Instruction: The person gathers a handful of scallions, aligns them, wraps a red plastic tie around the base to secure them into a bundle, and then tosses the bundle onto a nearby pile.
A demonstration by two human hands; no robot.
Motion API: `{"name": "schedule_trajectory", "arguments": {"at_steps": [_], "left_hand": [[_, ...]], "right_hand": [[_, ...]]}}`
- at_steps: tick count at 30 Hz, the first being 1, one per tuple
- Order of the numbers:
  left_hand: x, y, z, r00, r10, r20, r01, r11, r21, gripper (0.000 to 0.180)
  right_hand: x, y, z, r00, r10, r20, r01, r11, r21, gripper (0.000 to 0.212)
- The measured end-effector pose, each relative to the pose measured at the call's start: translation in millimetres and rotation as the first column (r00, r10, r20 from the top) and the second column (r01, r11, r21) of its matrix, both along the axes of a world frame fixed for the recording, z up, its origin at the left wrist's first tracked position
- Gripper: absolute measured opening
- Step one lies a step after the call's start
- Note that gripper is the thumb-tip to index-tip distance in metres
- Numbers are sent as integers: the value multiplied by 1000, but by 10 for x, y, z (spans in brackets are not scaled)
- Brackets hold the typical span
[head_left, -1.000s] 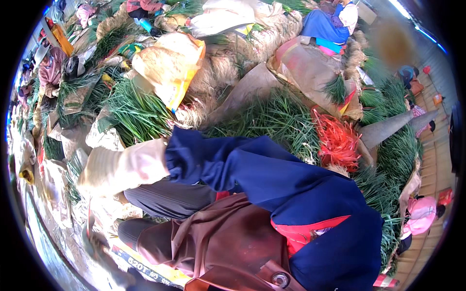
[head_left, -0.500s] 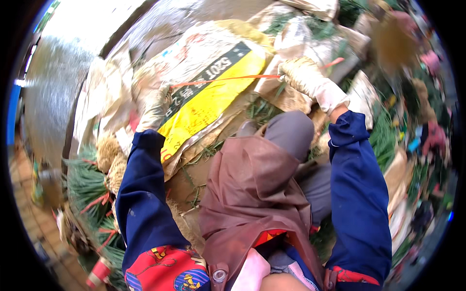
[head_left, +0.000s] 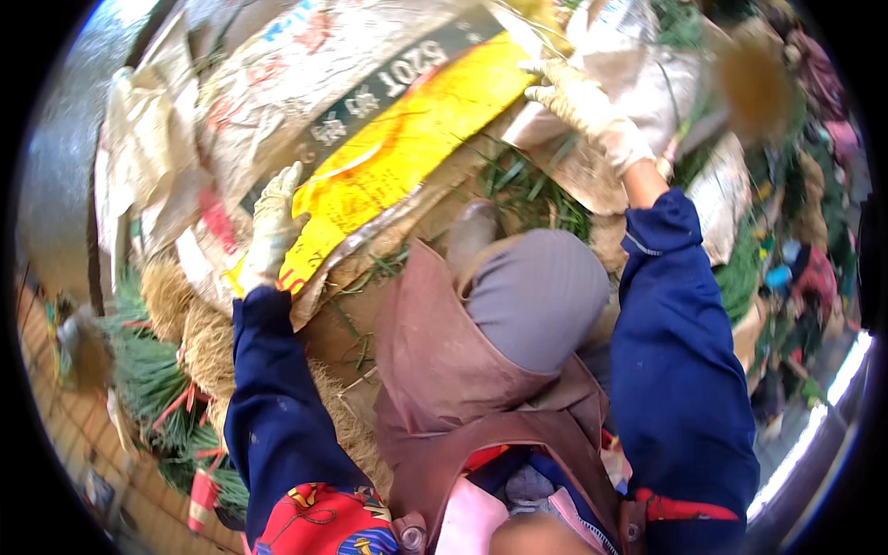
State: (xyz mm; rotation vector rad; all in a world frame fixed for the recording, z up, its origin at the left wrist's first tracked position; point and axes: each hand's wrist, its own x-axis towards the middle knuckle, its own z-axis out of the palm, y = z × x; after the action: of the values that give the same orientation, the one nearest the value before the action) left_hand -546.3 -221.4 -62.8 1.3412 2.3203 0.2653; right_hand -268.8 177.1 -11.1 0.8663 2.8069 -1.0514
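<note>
Both my hands wear pale, soiled gloves. My left hand [head_left: 275,220] is open, its fingers stretched out over the lower left end of a woven plastic sack [head_left: 407,139] with a yellow band, a dark band and a white part. My right hand [head_left: 585,104] is open too, fingers spread, by the sack's far right end. A blurred orange-red streak, like a strip of tie, crosses the yellow band near its upper edge. Neither glove visibly holds anything.
Bundles of long green stalks with pale roots [head_left: 211,347], bound with red ties, lie left of my left arm. Crumpled whitish sacking [head_left: 148,139] sits beyond them. Loose green leaves [head_left: 527,190] lie near my knee [head_left: 536,296]. Several more sacks and greens fill the right side.
The orange-red strip was stretched taut between both hands; now both have let go and their fingers are spread. My right hand moved farther away; my left shifted slightly toward me.
</note>
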Motion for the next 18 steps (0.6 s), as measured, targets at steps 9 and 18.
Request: {"name": "schedule_trajectory", "arguments": {"at_steps": [9, 18], "left_hand": [[1559, 336, -2, 658, -628, 416, 541, 778, 320, 78], [1480, 629, 1250, 382, -473, 794, -197, 797, 570, 45]], "right_hand": [[2384, -1819, 435, 827, -318, 464, 522, 128, -843, 42], [3107, -2984, 1257, 989, -76, 129, 137, 809, -571, 44]]}}
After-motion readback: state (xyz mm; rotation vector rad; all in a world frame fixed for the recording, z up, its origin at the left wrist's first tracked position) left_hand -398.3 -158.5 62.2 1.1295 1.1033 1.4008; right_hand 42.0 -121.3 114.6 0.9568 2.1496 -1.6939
